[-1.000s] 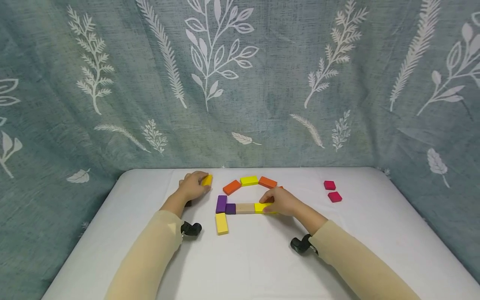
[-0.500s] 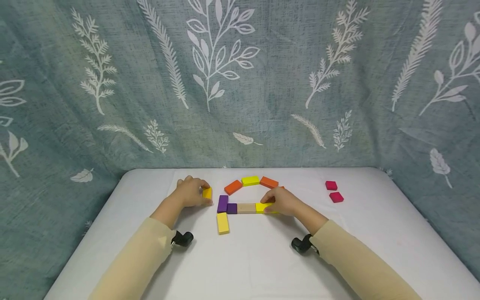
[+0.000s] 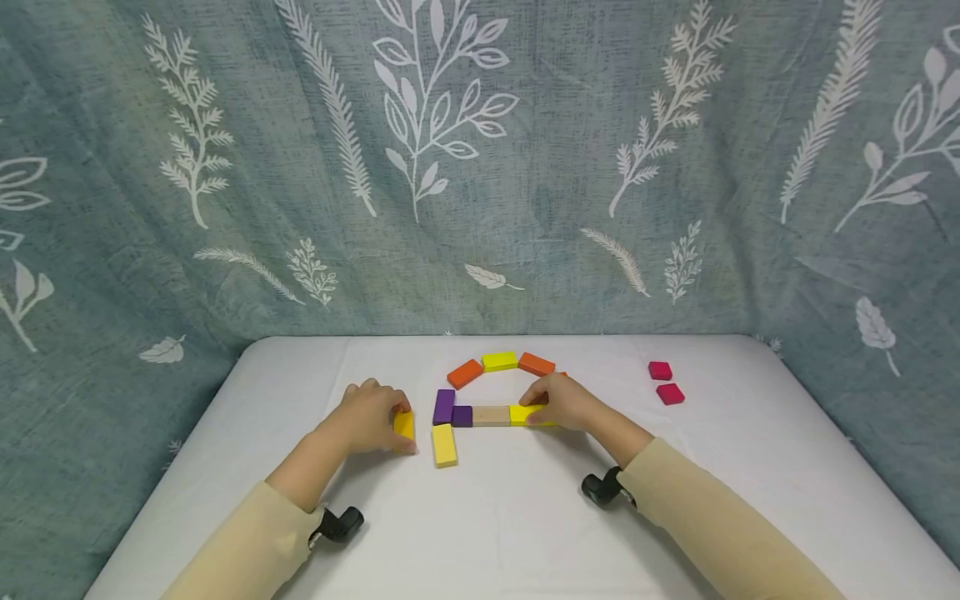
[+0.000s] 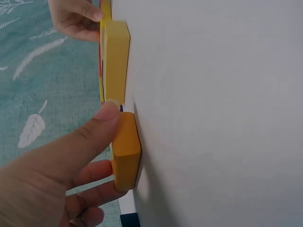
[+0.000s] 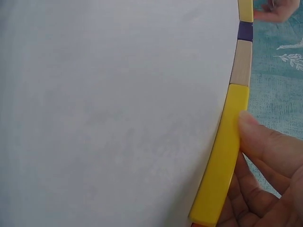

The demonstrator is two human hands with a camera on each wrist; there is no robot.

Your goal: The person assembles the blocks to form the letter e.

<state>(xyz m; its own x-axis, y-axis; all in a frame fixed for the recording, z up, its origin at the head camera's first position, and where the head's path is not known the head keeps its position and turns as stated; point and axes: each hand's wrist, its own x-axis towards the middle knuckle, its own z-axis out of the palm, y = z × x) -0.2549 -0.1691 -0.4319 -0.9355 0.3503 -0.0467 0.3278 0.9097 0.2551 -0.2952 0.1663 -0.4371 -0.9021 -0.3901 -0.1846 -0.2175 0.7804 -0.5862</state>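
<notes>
Left hand [image 3: 371,421] pinches an amber block [image 3: 404,423], right hand [image 3: 567,404] the bright yellow block [image 3: 517,415], perhaps to steady it, in the head view. Left wrist view: the pale yellow block [image 4: 116,61] lies just beyond the left thumb. Right wrist view: a tan block [image 5: 241,61] adjoins the bright yellow block, beyond the right thumb.

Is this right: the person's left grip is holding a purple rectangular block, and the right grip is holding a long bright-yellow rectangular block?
Not quite. The left grip holds an orange-yellow rectangular block, not a purple one; the left wrist view shows it. The right grip does hold the long bright-yellow rectangular block.
</notes>
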